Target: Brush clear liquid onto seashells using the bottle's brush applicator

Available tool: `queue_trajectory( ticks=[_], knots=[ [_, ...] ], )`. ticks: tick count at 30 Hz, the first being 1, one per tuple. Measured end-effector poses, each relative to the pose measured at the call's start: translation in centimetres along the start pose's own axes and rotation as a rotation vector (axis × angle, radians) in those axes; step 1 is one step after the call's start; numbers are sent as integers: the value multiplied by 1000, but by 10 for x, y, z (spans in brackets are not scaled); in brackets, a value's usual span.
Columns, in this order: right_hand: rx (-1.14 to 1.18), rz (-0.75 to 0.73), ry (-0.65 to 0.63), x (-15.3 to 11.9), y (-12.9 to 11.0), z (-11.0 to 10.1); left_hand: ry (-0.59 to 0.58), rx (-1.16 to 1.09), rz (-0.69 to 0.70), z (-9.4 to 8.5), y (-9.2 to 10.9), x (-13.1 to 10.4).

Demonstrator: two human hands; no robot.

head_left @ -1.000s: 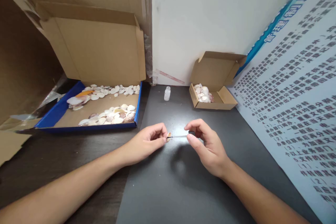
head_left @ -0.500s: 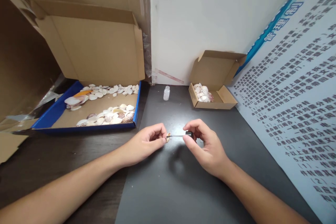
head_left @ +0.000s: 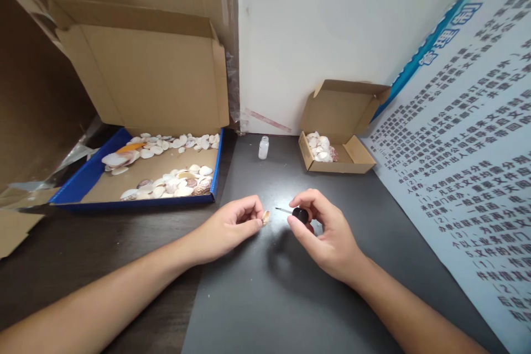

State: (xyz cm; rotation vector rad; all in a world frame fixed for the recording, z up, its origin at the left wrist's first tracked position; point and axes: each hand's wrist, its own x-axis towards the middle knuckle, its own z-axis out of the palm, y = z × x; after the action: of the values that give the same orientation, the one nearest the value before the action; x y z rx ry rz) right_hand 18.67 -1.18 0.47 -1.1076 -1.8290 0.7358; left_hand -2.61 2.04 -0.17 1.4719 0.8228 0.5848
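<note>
Between its thumb and fingers, my left hand [head_left: 238,225] pinches a small brownish shell [head_left: 266,217] over the dark grey mat. My right hand [head_left: 326,229] holds the black cap of a brush applicator [head_left: 300,215], whose thin stem points left toward the shell. A gap separates the dark brush tip from the shell. Farther back, an uncapped small glass bottle [head_left: 263,148] with whitish contents stands upright on the mat.
An open blue-edged box [head_left: 136,177] at the left holds many shells and an orange piece. A small cardboard box [head_left: 342,166] with shells sits at the back right. A white panel [head_left: 315,27] stands behind; a printed sheet [head_left: 468,138] slants along the right.
The brush tip has come away from the shell, moving right and turning slightly, so the round cap top now shows. My left hand stays in nearly the same place.
</note>
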Motion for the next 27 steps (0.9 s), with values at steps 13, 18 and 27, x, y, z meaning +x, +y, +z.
queue_trajectory(
  ticks=[13, 18, 27],
  knots=[
    [86, 22, -17, -2, 2, -1, 80, -308, -17, 0, -3, 1],
    [13, 25, 14, 1, 1, 1, 122, -468, -58, 1, 0, 1],
    [24, 44, -19, 1, 1, 1, 69, -495, -90, -1, 0, 0]
  ],
)
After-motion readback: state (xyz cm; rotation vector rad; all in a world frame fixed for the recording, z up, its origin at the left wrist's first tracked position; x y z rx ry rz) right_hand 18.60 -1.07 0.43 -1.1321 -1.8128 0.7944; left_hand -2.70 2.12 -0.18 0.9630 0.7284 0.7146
